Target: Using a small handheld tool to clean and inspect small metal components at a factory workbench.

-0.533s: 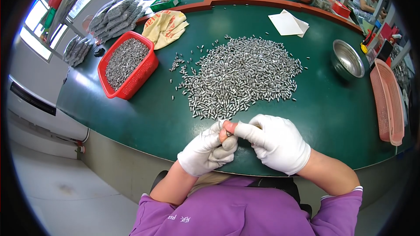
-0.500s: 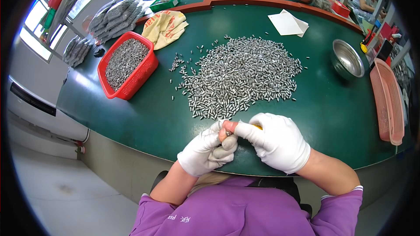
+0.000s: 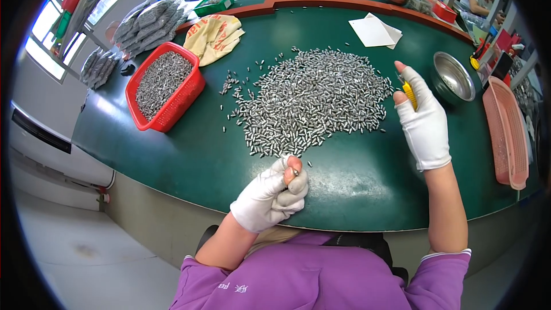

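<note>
My left hand (image 3: 267, 198), in a white glove with bare fingertips, is closed near the table's front edge. A small shiny metal piece (image 3: 296, 173) is pinched between its thumb and fingers. Out to the right, my gloved right hand (image 3: 426, 129) is wrapped around a small yellow-handled tool (image 3: 409, 95), whose working end is too small to make out. The hand is between the bowl and a broad pile of small silvery metal pieces (image 3: 321, 97). One loose piece (image 3: 310, 163) lies just right of my left fingertips.
A red plastic basket (image 3: 186, 95) full of similar pieces stands left, by a cream cloth bag (image 3: 212, 40). White cards (image 3: 373, 30) lie at the back. At right are a steel bowl (image 3: 453, 77) and a pink basket (image 3: 505, 132). A raised brown rim (image 3: 344, 4) bounds the far edge.
My right hand has moved away from the left, out to the right and farther off, carrying the yellow-handled tool. A loose piece now shows beside my left fingertips. My left hand has hardly moved.
</note>
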The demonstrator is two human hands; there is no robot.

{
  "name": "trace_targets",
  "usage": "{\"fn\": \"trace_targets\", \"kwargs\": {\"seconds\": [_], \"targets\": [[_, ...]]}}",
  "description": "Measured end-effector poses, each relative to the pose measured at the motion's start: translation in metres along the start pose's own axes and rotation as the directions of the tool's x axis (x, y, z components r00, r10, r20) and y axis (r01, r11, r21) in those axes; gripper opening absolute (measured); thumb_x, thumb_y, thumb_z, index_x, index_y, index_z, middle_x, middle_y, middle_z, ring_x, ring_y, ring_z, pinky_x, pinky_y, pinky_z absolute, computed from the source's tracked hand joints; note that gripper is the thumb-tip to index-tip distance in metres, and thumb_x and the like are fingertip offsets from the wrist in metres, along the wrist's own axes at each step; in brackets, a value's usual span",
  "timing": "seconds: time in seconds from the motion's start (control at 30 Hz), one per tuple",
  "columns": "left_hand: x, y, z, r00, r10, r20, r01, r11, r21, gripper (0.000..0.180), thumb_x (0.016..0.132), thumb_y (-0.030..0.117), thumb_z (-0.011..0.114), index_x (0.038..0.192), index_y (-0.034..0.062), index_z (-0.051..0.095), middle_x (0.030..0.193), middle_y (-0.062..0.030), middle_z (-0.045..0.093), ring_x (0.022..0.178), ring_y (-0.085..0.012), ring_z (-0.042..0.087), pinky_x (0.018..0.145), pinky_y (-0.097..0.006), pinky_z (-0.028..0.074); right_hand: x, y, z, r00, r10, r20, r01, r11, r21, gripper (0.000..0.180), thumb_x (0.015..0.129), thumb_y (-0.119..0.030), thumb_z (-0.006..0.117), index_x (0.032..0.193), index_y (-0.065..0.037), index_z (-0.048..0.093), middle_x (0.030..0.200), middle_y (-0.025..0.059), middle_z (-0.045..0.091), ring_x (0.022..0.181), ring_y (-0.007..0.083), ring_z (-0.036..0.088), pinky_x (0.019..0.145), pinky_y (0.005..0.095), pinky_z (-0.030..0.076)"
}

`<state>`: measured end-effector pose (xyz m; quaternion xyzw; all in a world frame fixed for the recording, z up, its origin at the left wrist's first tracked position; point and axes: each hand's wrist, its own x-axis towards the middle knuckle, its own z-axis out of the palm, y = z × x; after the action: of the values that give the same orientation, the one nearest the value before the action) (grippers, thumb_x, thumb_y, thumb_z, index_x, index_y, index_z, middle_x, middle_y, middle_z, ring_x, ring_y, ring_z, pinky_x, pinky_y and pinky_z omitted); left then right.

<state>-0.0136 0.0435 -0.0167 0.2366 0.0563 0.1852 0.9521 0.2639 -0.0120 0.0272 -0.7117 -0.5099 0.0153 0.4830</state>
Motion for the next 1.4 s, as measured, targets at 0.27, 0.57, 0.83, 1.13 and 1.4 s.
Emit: {"fn": "trace_targets", "kwargs": {"seconds": [0.27, 0.57, 0.83, 1.13, 1.4], "targets": [[0.0, -0.002, 0.004, 0.999, 0.017, -0.051, -0.017, 1.0, 0.017, 0.011, 0.098, 0.023, 0.059, 0.106, 0.0157, 0.059, 0.079, 0.0014, 0.051, 0.053, -0.0052, 0.03, 0.049, -0.02, 0.025, 0.019, 0.015, -0.013, 0.982, 0.181, 0.055, -0.128, 0.85, -0.51, 0.02, 0.085, -0.02, 0.07, 0.097, -0.005, 0.063, 0.09, 0.0171, 0.067, 0.078, 0.0343, 0.064, 0.069, 0.0391, 0.051], [-0.001, -0.002, 0.006, 0.994, 0.022, -0.104, -0.02, 1.0, 0.023, 0.01, 0.098, 0.023, 0.059, 0.105, 0.0151, 0.06, 0.079, 0.0005, 0.051, 0.053, -0.0059, 0.031, 0.049, -0.021, 0.025, -0.006, -0.006, -0.002, 0.962, -0.095, 0.258, 0.122, 0.989, -0.088, 0.059, 0.087, -0.058, 0.062, 0.115, -0.006, 0.062, 0.102, 0.0155, 0.067, 0.092, 0.0328, 0.067, 0.082, 0.036, 0.052], [-0.001, -0.003, 0.007, 0.994, 0.008, -0.107, -0.002, 0.999, 0.05, 0.014, 0.097, 0.026, 0.059, 0.106, 0.0143, 0.059, 0.073, 0.0026, 0.045, 0.052, -0.0053, 0.029, 0.048, -0.021, 0.025, -0.042, -0.044, 0.017, 0.654, -0.281, 0.702, -0.12, 0.878, 0.463, 0.046, 0.1, -0.037, 0.052, 0.132, -0.005, 0.056, 0.105, 0.0102, 0.066, 0.086, 0.0168, 0.066, 0.082, 0.03, 0.052], [-0.001, -0.003, 0.005, 0.998, -0.011, -0.058, 0.016, 0.996, 0.093, 0.025, 0.096, 0.031, 0.061, 0.115, 0.0142, 0.058, 0.068, 0.0055, 0.038, 0.051, -0.0049, 0.026, 0.049, -0.021, 0.023, -0.046, -0.044, 0.018, 0.526, -0.224, 0.821, -0.249, 0.882, 0.401, 0.042, 0.095, -0.012, 0.053, 0.137, -0.011, 0.054, 0.111, 0.0123, 0.068, 0.094, 0.02, 0.068, 0.089, 0.0302, 0.051], [-0.001, -0.001, 0.006, 0.994, -0.034, -0.106, 0.044, 0.995, 0.089, 0.023, 0.097, 0.032, 0.061, 0.109, 0.0142, 0.055, 0.068, 0.0058, 0.038, 0.052, -0.0045, 0.028, 0.049, -0.021, 0.024, -0.046, -0.045, 0.019, 0.536, -0.228, 0.813, -0.227, 0.888, 0.399, 0.041, 0.094, -0.013, 0.056, 0.135, -0.012, 0.056, 0.115, 0.0135, 0.067, 0.099, 0.0236, 0.068, 0.091, 0.031, 0.051]]}}
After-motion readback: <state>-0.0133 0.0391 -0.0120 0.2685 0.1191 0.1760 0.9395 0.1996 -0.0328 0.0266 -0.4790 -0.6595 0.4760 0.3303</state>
